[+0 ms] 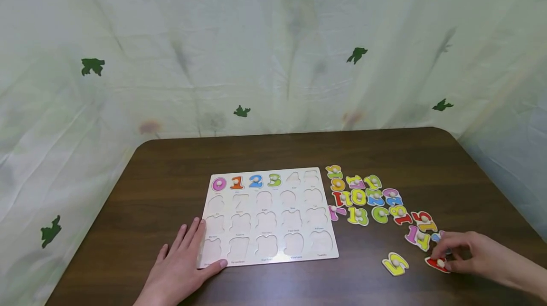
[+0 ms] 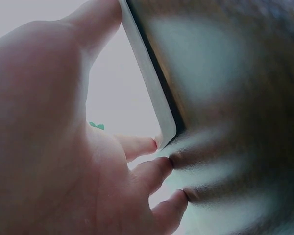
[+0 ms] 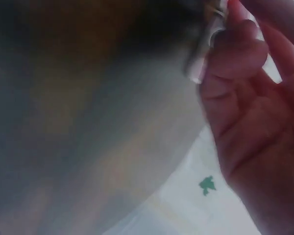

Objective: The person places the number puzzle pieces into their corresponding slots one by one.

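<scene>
Nearest me, the left hand [image 1: 181,268] lies flat, fingers straight, across the near left corner of the board [image 1: 268,244], thumb along its front edge, seemingly to stop it sliding. Right of the board, the right hand [image 1: 472,254] curls down and pinches the peg of a red piece [image 1: 437,264] resting on the table [image 1: 128,211]. A yellow piece [image 1: 395,264] lies between it and the board. Farther back, loose numbers [image 1: 372,197] crowd beside the board's right edge; its far row holds 0 to 3 [image 1: 246,181].
</scene>
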The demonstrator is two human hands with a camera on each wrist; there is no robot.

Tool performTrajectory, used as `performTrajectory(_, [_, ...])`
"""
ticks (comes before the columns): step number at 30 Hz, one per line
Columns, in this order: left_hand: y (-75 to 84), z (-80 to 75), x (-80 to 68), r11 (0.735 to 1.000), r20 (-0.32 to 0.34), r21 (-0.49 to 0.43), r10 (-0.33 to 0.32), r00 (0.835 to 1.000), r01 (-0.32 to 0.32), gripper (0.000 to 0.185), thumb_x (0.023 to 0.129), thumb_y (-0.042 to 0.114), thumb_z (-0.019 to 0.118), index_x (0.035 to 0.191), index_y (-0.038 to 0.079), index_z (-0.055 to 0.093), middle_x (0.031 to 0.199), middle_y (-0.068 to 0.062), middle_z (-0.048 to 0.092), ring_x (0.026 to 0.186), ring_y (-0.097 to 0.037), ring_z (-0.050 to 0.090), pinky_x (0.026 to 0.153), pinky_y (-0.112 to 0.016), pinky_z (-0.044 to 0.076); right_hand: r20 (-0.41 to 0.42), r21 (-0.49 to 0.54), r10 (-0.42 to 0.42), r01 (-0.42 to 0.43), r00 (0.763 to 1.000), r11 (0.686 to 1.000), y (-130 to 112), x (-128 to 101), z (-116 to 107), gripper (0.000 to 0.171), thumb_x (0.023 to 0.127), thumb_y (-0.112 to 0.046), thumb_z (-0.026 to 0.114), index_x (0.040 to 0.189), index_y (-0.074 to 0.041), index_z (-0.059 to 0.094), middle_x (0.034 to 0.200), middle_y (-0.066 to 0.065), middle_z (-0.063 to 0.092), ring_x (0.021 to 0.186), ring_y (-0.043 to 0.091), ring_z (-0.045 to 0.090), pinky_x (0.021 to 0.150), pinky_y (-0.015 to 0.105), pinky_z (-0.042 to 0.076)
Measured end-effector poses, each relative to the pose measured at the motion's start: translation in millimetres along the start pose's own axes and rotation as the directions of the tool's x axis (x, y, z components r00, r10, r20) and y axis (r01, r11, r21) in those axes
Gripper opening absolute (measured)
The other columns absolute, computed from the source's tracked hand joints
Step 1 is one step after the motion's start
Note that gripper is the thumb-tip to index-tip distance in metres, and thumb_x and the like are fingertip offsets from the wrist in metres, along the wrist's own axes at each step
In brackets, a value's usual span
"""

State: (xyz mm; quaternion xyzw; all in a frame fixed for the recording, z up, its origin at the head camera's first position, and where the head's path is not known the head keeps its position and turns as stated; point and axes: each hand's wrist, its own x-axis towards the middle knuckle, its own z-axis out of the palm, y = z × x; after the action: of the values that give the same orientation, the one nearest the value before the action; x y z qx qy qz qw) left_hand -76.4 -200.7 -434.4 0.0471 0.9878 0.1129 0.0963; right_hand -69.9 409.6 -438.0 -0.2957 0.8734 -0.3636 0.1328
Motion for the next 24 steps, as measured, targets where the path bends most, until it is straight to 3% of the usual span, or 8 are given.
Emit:
performTrajectory(12, [-1.5, 2.0, -1.9, 1.000, -0.011, -0.001, 0.001, 1.000, -0.001, 0.120, 0.074, 0.088, 0.045, 0.155, 0.003, 0.025, 0.160, -0.020, 0.021, 0.144, -0.046, 0.017, 0.101, -0.076, 0.018, -0.186, -0.093, -0.029, 0.012, 0.982, 0.996, -10, 7, 23, 0.033, 0.080, 0.000, 0.078, 0.099, -0.026, 0.070, 0.082, -0.015, 0.058, 0.069, 0.002, 0.053, 0.052, 0.019, 0.041])
performTrajectory(18, [-1.4, 2.6, -2.7, 1.000, -0.025, -0.004, 0.011, 1.000, -0.011, 0.119, 0.075, 0.089, 0.044, 0.155, 0.003, 0.026, 0.160, -0.019, 0.022, 0.144, -0.045, 0.018, 0.102, -0.076, 0.019, -0.265, -0.183, -0.043, -0.007, 0.963, 0.983, -18, 28, 26, 0.034, 0.078, -0.004, 0.082, 0.093, -0.030, 0.067, 0.079, -0.019, 0.058, 0.069, 0.000, 0.053, 0.055, 0.016, 0.041])
performTrajectory(24, [-0.4, 1.7, -3.0, 1.000, -0.042, -0.005, 0.019, 0.999, -0.019, 0.118, 0.075, 0.089, 0.043, 0.155, 0.004, 0.026, 0.160, -0.018, 0.022, 0.144, -0.045, 0.018, 0.102, -0.075, 0.019, -0.361, -0.170, 0.016, -0.083, 0.932, 0.982, -40, 61, 27, 0.024, 0.077, -0.019, 0.085, 0.087, -0.033, 0.068, 0.074, -0.018, 0.059, 0.066, 0.003, 0.053, 0.055, 0.018, 0.043])
